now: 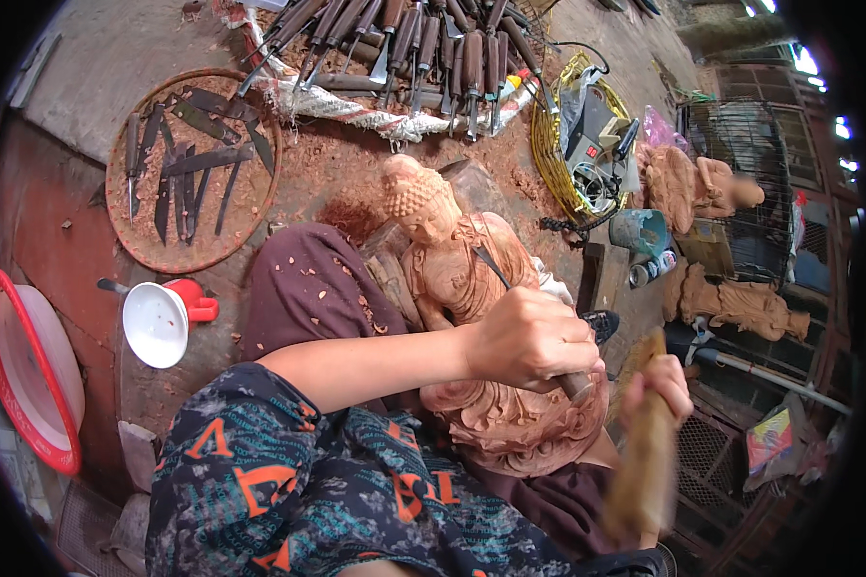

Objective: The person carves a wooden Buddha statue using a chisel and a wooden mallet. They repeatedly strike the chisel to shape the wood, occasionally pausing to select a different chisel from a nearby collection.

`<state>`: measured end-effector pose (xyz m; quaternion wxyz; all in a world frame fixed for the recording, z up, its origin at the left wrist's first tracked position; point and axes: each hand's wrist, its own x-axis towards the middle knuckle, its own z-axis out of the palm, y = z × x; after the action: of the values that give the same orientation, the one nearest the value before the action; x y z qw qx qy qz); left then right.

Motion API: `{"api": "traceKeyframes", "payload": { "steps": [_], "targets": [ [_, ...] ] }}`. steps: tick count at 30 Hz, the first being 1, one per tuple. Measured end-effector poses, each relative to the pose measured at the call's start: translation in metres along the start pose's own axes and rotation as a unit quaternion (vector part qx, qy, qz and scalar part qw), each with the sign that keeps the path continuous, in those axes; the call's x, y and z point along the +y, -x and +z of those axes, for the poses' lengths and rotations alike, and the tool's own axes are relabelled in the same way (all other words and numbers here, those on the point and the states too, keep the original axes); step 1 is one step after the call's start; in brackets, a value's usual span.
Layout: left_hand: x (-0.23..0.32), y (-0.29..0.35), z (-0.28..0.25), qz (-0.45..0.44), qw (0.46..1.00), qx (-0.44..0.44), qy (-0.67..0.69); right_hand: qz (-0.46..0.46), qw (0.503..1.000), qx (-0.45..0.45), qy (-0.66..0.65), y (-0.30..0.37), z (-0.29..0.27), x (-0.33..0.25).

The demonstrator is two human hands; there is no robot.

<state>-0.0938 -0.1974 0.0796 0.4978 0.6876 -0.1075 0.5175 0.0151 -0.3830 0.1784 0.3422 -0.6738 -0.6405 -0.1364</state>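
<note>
A wooden Buddha-like statue (pixel 462 269) leans in my lap, its head tilted toward the top of the view and its body carved with folds. My left hand (pixel 534 337) is closed around a carving chisel (pixel 492 265), whose blade tip rests at the statue's chest and whose handle end sticks out below my fist. At the right, my right hand (pixel 666 385) grips a wooden mallet (pixel 642 471), blurred by motion and apart from the chisel's end.
Many chisels (pixel 471 67) fill a tray at the top. A round woven tray (pixel 127 236) holds flat blades. A red-and-white mug (pixel 156 325) and a red-rimmed basin (pixel 67 423) stand left. A yellow basket (pixel 546 144) holds an electric device. More carvings (pixel 731 303) lie right.
</note>
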Motion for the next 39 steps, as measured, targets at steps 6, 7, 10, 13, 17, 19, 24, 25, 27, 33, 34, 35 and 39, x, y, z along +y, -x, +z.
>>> {"api": "traceKeyframes", "payload": {
  "steps": [6,7,10,13,17,19,24,25,27,33,34,35,39],
  "targets": [
    [-0.001,0.002,0.008,-0.029,0.999,-0.017,0.006,0.162,0.986,-0.033,0.012,-0.002,-0.005,-0.024],
    [0.000,0.003,0.009,-0.037,0.999,-0.011,0.012,0.152,0.987,0.047,-0.018,-0.002,0.004,-0.026],
    [-0.004,0.000,0.008,-0.052,0.999,0.007,0.003,0.109,0.949,-0.264,0.133,-0.021,-0.012,-0.013],
    [-0.006,-0.002,0.010,-0.056,0.998,0.010,-0.001,0.186,0.956,-0.169,0.150,-0.006,-0.010,-0.021],
    [-0.007,-0.012,0.012,-0.055,0.997,0.018,0.044,0.188,0.947,-0.207,0.158,-0.013,-0.019,-0.027],
    [-0.011,-0.009,0.010,-0.056,0.998,0.016,0.018,0.182,0.948,-0.225,0.132,-0.011,-0.014,-0.015],
    [-0.010,-0.015,0.010,-0.056,0.998,0.018,0.032,0.253,0.960,-0.112,0.053,0.003,-0.015,-0.019],
    [-0.011,-0.016,0.011,-0.058,0.997,0.021,0.045,0.254,0.948,-0.170,0.090,-0.006,-0.020,-0.024],
    [-0.018,-0.012,0.008,-0.056,0.998,0.019,0.019,0.242,0.942,-0.202,0.115,-0.007,-0.011,-0.015],
    [-0.017,-0.021,0.005,-0.072,0.996,0.034,0.051,0.219,0.918,-0.232,0.234,0.006,-0.025,-0.021],
    [-0.018,-0.022,0.004,-0.071,0.996,0.034,0.047,0.251,0.929,-0.207,0.179,0.001,-0.018,-0.021],
    [-0.019,-0.023,0.005,-0.070,0.996,0.037,0.048,0.281,0.935,-0.177,0.124,-0.005,-0.012,-0.021],
    [-0.020,-0.024,0.005,-0.071,0.995,0.034,0.058,0.324,0.930,-0.145,0.098,0.021,-0.029,-0.019]
  ]
}}
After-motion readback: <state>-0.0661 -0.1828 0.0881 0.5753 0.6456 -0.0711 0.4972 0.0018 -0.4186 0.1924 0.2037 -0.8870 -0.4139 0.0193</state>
